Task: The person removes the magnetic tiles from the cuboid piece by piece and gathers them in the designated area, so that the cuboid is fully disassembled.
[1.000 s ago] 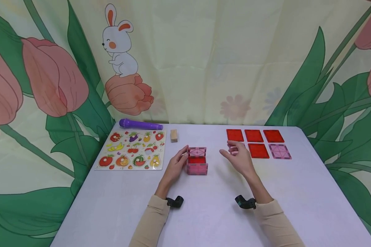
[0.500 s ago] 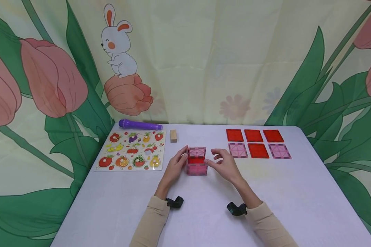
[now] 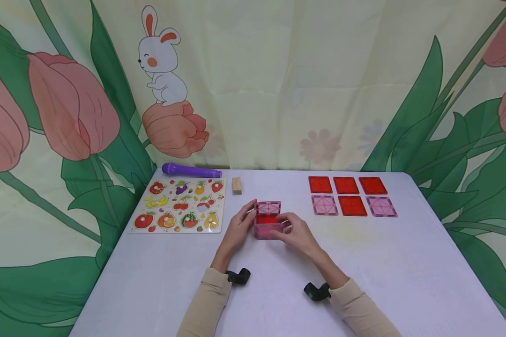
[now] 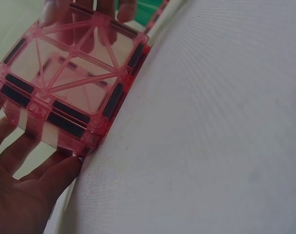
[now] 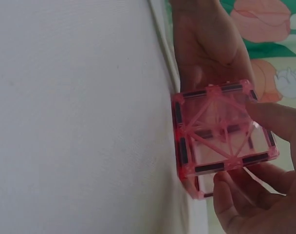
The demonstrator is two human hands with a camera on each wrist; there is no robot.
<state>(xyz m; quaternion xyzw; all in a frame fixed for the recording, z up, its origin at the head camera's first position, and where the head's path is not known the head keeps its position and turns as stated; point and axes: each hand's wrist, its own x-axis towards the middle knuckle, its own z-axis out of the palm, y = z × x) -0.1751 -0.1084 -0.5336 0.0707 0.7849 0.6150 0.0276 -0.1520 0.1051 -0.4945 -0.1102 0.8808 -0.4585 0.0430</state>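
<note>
A small open-topped box of magnetic tiles point(image 3: 263, 231) stands in front of the person, with pink see-through walls around a red base tile point(image 3: 268, 218). My left hand point(image 3: 234, 234) holds the box's left side, its fingers showing through the pink wall in the left wrist view. From the right, my right hand point(image 3: 301, 237) grips the box, thumb on the front pink tile point(image 5: 213, 109) and the other fingers at the right side. The front tile point(image 4: 65, 80) also shows upright in the left wrist view, criss-crossed by ribs and edged with dark magnets.
At the right back lie several flat red tiles point(image 3: 353, 206) and two pink tiles point(image 3: 381, 206) in two rows. A fruit puzzle board point(image 3: 168, 213) lies left, with a purple toy microphone point(image 3: 192, 170) behind it. A wooden block point(image 3: 236, 186) stands near the back edge.
My right hand has come left from over the flat tiles to the box, and its thumb has moved down onto the front tile. My left hand stays at the box's left side.
</note>
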